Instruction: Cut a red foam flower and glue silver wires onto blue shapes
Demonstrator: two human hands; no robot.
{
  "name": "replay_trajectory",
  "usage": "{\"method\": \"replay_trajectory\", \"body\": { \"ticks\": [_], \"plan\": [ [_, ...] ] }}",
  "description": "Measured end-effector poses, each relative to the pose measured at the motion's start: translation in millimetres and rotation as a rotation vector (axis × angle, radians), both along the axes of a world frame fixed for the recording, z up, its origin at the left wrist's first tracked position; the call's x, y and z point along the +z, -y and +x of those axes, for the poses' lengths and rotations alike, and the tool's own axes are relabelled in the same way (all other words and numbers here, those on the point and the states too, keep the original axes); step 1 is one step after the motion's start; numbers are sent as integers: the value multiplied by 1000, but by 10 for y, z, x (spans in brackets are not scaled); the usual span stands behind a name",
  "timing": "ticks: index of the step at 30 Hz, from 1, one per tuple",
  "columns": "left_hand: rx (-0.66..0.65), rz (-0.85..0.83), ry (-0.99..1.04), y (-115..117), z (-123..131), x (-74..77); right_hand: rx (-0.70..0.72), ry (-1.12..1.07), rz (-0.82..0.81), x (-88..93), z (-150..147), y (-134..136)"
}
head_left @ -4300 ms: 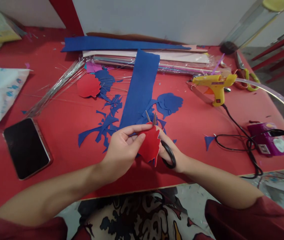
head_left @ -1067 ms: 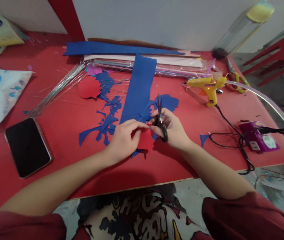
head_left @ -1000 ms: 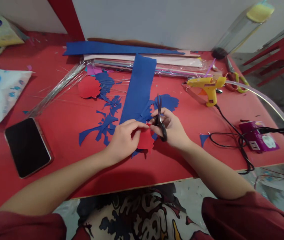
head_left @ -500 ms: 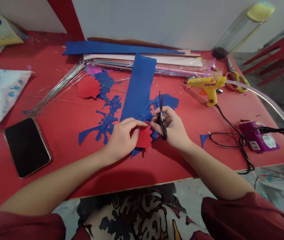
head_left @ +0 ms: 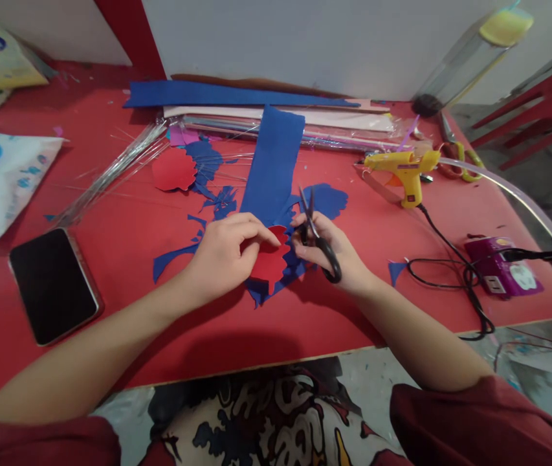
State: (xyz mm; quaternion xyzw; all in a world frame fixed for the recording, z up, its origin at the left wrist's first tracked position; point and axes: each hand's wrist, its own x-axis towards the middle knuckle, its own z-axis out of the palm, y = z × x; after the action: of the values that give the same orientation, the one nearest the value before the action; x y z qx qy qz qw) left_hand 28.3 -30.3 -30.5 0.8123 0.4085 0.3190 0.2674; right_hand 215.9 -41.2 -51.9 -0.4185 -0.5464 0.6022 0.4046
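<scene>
1. Resting left hand (head_left: 220, 255) on a red cutout (head_left: 266, 265), with forefinger stretched across it and thumb bent close by; hard to tell whether pinching it or only pressing down.
2. Gripping black-handled scissors (head_left: 313, 228) in right hand (head_left: 344, 259), with fingers closed around them and the 2 blades slightly parted, aimed away from the body.
3. Holding the right fingertips just beside the cutout's wavy edge.
4. Placed between the 2 hands, over blue scraps (head_left: 283, 283) on the red surface (head_left: 127, 272): that same cutout.
5. Seen beyond the hands: a long blue strip (head_left: 276, 155), with a 2nd red shape (head_left: 175, 169) well to its left.
6. Seen farther right: a yellow glue gun (head_left: 404, 165) and a purple box (head_left: 494, 262); at far left, a phone (head_left: 55, 285).
</scene>
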Motion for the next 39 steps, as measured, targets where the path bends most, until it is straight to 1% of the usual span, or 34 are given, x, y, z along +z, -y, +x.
{"method": "replay_trajectory", "body": {
  "ticks": [2, 5, 7, 9, 11, 15, 17, 20, 24, 27, 30, 34, 37, 39],
  "plan": [
    [-42, 8, -43, -33, -56, 109, 131, 17, -22, 21, 15, 15],
    [-53, 18, -87, -56, -140, 254, 305, 5, -46, 25, 31, 38],
    [-55, 34, -116, -60, -186, 321, 376, -17, -51, 13, 33, 53],
    [-70, 45, -143, -59, -212, 360, 396, -43, -47, -4, 23, 68],
    [-99, 41, -166, -52, -213, 372, 358, -75, -34, -18, 3, 83],
    [-178, 1, -168, -14, -145, 319, 122, -124, -3, -35, -55, 114],
    [-205, -28, -155, 19, -97, 266, 49, -104, -12, -39, -83, 130],
    [-225, -43, -152, 71, -39, 185, 9, -27, -34, -46, -113, 153],
    [-252, 4, -174, 113, -6, 124, -36, 29, -63, -60, -133, 171],
    [-254, 22, -164, 112, -2, 118, -85, 47, -23, -61, -141, 176],
    [-220, 17, -105, 85, -1, 127, -148, 54, 51, -52, -143, 176],
    [-155, -62, -44, 39, -4, 124, -229, 53, 130, -30, -136, 181],
    [-161, -164, -29, 27, -3, 109, -289, 90, 161, -13, -131, 187],
    [-154, -201, -35, 32, 2, 99, -315, 106, 175, -9, -130, 190]
  ]
}}
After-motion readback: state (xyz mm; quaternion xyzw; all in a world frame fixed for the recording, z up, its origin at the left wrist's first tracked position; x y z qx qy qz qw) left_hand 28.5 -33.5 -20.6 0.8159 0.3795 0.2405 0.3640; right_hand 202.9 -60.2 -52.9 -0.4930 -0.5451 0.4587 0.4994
